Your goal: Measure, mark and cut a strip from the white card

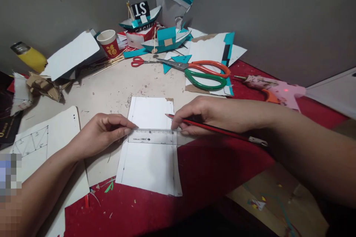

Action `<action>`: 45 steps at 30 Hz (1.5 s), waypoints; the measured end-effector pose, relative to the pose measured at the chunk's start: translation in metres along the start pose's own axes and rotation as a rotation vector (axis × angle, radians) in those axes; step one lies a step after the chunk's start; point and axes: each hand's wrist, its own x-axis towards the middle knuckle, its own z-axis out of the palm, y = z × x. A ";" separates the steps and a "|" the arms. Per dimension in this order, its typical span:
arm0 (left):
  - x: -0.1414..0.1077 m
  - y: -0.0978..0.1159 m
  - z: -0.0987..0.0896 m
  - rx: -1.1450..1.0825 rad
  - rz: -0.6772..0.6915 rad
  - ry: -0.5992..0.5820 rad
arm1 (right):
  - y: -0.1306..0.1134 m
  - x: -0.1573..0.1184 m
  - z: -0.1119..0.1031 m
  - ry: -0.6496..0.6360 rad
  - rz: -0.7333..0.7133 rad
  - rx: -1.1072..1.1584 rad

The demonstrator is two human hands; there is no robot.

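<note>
A clear ruler (152, 137) lies across a white card (150, 166) with pencil lines along its side edges. At the ruler's left end, my left hand (104, 133) is closed, its thumb and forefinger pinching it. My right hand (197, 114) has its fingers pressed together at the ruler's right end and also holds a red and black pencil (217, 129), whose tip points left over the card's right side. To the left lies a sheet with a drawn figure (66, 126), partly beneath my left forearm.
Large scissors (205, 74) with orange and green handles, small red scissors (137, 62), and a pink glue gun (280, 88) lie beyond my hands. Further back stand a paper cup (108, 43) and cardboard boats (167, 40). A yellow bottle (30, 57) is at left.
</note>
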 end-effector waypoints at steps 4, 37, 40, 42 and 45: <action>0.001 -0.002 -0.001 0.058 0.038 -0.007 | 0.004 -0.001 0.001 0.000 -0.011 -0.006; 0.005 -0.009 -0.015 0.496 0.168 -0.142 | -0.004 -0.001 -0.004 -0.010 0.019 -0.129; 0.005 -0.009 -0.015 0.507 0.169 -0.130 | -0.007 -0.001 -0.004 -0.020 0.036 -0.125; 0.006 -0.009 -0.014 0.510 0.172 -0.118 | -0.008 -0.001 -0.004 -0.024 0.037 -0.130; 0.006 -0.008 -0.014 0.508 0.173 -0.112 | -0.007 -0.001 -0.003 -0.016 0.019 -0.153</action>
